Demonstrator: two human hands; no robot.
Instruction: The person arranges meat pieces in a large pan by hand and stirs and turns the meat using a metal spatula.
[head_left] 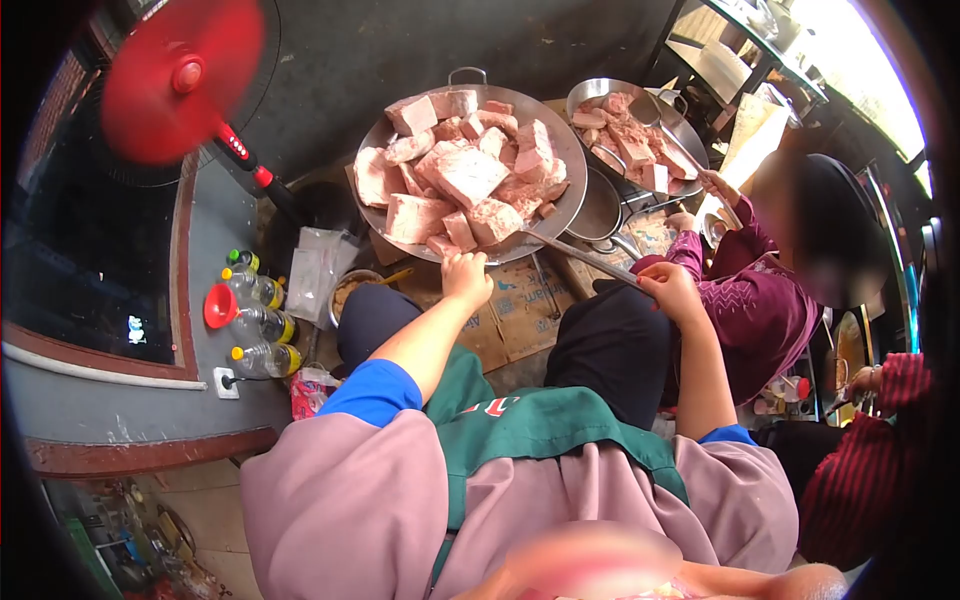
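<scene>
A wide wok (372, 222) in front of me is heaped with pinkish-white chunks (465, 175), some of them squared blocks, with powdery surfaces. My left hand (466, 278) is closed at the wok's near rim, where a handle would be hidden under the fingers. In my right hand (670, 290) is the end of a long-handled metal cooking utensil (580, 256). Its shaft slants up to the left over the wok's right edge. The working end is buried among the chunks, so its shape cannot be seen.
A person in maroon sleeves (750, 290) works at a second wok (690, 135) of similar chunks. A saucepan (597, 205) sits between the woks. At left are a red fan (187, 75), several bottles (265, 322) and a bowl (345, 290). Another person's striped sleeve (880, 450) is at right.
</scene>
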